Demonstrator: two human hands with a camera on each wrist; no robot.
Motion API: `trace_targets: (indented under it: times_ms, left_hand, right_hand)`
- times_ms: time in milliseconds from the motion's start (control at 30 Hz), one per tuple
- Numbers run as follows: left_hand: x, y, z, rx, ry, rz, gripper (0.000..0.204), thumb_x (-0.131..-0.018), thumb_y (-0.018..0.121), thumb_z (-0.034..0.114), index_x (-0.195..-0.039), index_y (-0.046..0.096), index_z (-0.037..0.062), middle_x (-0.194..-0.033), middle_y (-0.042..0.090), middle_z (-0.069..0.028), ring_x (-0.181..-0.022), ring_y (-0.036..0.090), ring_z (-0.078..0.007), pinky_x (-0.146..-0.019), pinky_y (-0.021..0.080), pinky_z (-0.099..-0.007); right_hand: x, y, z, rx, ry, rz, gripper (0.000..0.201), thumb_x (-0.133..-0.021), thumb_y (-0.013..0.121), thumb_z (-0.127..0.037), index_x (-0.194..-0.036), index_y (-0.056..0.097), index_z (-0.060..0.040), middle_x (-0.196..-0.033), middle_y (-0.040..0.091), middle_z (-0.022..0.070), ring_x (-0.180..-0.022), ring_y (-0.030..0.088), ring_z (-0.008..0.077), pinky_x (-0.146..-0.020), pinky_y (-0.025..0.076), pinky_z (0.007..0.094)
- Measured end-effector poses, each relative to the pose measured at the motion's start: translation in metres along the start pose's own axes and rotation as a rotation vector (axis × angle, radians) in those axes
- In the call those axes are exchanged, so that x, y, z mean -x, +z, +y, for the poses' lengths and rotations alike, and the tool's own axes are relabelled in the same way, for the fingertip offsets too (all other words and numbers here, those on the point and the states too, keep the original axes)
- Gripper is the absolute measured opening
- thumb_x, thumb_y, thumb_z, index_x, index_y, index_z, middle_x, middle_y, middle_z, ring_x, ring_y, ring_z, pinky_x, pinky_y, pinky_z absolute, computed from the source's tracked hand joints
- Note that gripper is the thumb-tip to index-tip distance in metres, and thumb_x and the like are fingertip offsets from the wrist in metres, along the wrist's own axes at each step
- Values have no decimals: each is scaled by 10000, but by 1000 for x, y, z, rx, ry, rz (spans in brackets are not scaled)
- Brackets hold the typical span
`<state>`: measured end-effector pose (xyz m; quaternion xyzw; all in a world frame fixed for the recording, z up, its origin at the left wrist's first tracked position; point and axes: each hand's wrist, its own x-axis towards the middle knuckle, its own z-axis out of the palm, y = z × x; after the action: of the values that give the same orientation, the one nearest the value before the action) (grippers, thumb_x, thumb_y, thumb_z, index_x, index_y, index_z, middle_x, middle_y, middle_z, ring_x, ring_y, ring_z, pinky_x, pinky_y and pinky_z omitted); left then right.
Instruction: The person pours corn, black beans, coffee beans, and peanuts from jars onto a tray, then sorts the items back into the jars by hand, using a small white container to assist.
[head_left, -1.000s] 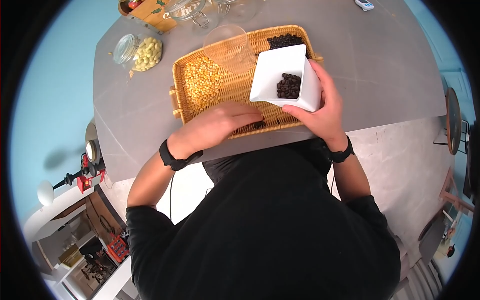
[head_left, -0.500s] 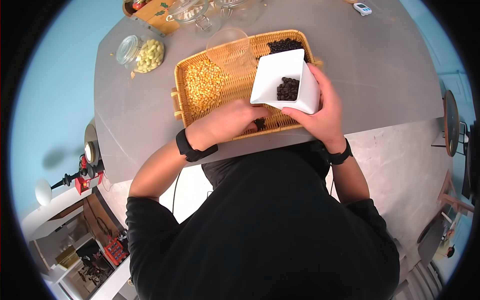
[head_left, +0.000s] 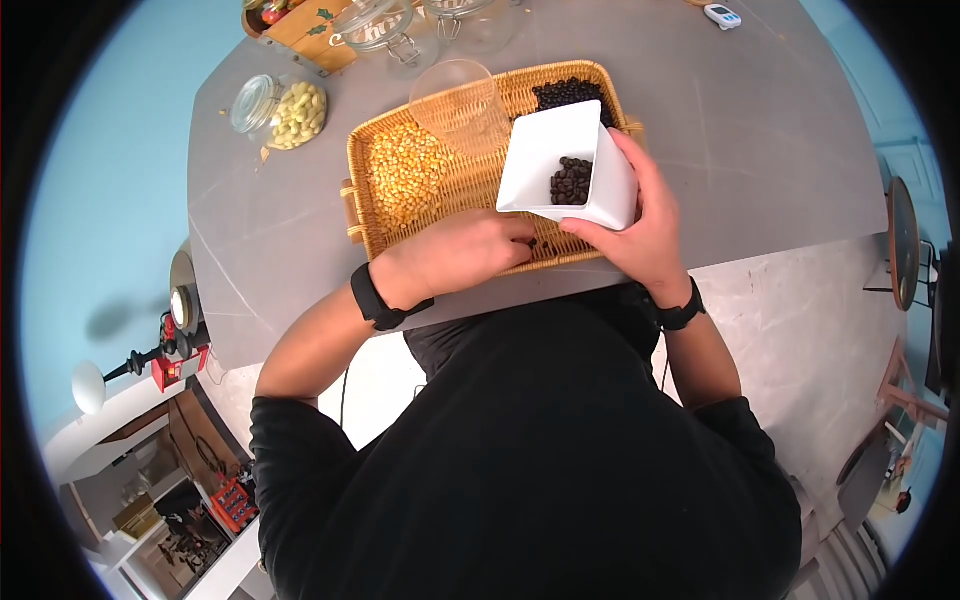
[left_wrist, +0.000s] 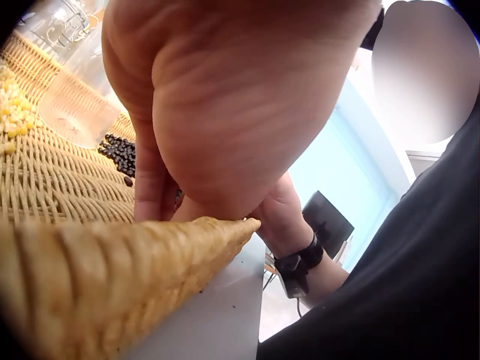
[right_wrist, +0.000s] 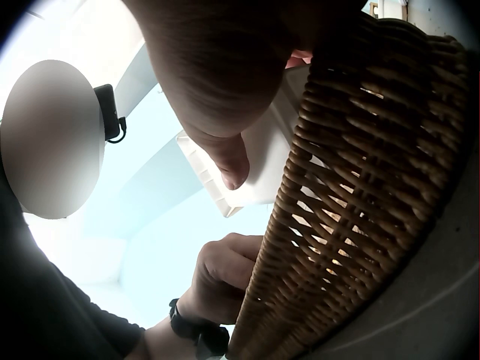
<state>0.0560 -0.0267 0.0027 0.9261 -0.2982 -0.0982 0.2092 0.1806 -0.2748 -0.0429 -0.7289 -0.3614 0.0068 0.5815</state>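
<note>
Pale blue walls surrounded a grey table (head_left: 750,170), where a wicker tray (head_left: 478,188) lay along the near edge. Above the tray's right half, the right hand (head_left: 650,225) gripped a white square bowl (head_left: 540,150), tilted with its mouth leftward and coffee beans (head_left: 571,182) inside. The left hand (head_left: 460,248) reached over the tray's near edge, fingers bent beside a few dark beans (head_left: 533,243); whether they pinched any could not be told. Corn kernels (head_left: 405,172) covered the tray's left end, black beans (head_left: 570,93) its far right corner; a clear cup (head_left: 465,105) stood between.
</note>
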Motion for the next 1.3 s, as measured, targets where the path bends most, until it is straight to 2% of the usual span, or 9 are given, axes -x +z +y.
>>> trace_targets:
  times_ms: [333,433,533,700,800,967,1100,1233,1300]
  left_hand:
    - [-3,5,-4,-43,-91,9,195,-935,740,69,-1099,826,8,-1107,782,-144,-1008,790,-355,-856,652,-447]
    - [5,-5,2,126,-164,35,194,-893,812,46,-1082,822,2,-1079,787,-151,-1003,780,-374,-864,636,-463]
    - [22,-21,6,188,-161,181,230,-839,868,8,-1063,817,-4,-1075,790,-153,-970,773,-390,-853,628,-473]
    - [39,-72,20,254,-246,373,176,-862,859,-38,-1027,817,4,-1046,792,-107,-900,786,-306,-774,639,-386]
    - [19,-90,20,144,-183,449,172,-866,862,-25,-1028,817,9,-1038,789,-100,-883,787,-300,-764,639,-385]
    - [-24,-62,8,189,-80,381,222,-930,835,25,-1150,807,7,-1158,801,-111,-976,783,-376,-848,638,-446]
    - [-17,-56,9,165,-64,510,202,-908,859,7,-1108,826,3,-1121,818,-116,-939,798,-340,-804,646,-413]
    - [11,-60,14,140,-278,668,148,-871,908,4,-999,836,21,-1037,815,-95,-857,788,-236,-753,629,-337]
    - [31,-57,12,206,-358,550,181,-862,894,8,-1019,806,25,-1022,792,-109,-874,778,-294,-767,623,-388]
  right_hand:
    - [-2,-2,-3,65,-9,-6,1040,-732,1087,-333,-1599,582,-60,-1481,701,189,-1325,713,376,-1098,594,474]
    - [-2,-5,-1,67,-26,-51,1083,-766,1084,-243,-1656,514,-11,-1524,681,179,-1361,711,282,-1124,594,431]
    - [0,-4,-1,34,-19,-51,1092,-758,1089,-246,-1656,514,-8,-1530,679,182,-1361,712,289,-1129,591,431]
    - [-2,-4,0,67,-21,-68,1102,-746,1094,-245,-1658,519,-14,-1556,667,185,-1374,705,300,-1143,583,437]
    - [-3,-3,-2,73,-33,-100,1103,-738,1098,-254,-1655,529,-25,-1559,669,180,-1383,699,300,-1151,578,440]
    - [-1,-5,-11,112,-2,-100,1106,-727,1102,-267,-1651,540,-36,-1543,683,180,-1383,699,304,-1151,578,443]
    - [-2,-5,-12,130,-11,-70,1111,-727,1103,-266,-1655,538,-35,-1545,681,180,-1374,704,307,-1145,581,444]
    - [0,-1,-5,50,-8,-41,1054,-740,1085,-323,-1630,572,-85,-1551,677,174,-1372,699,369,-1130,583,478]
    - [0,-2,-3,56,-28,-50,1079,-741,1092,-258,-1645,545,-42,-1547,677,175,-1371,703,319,-1142,582,457]
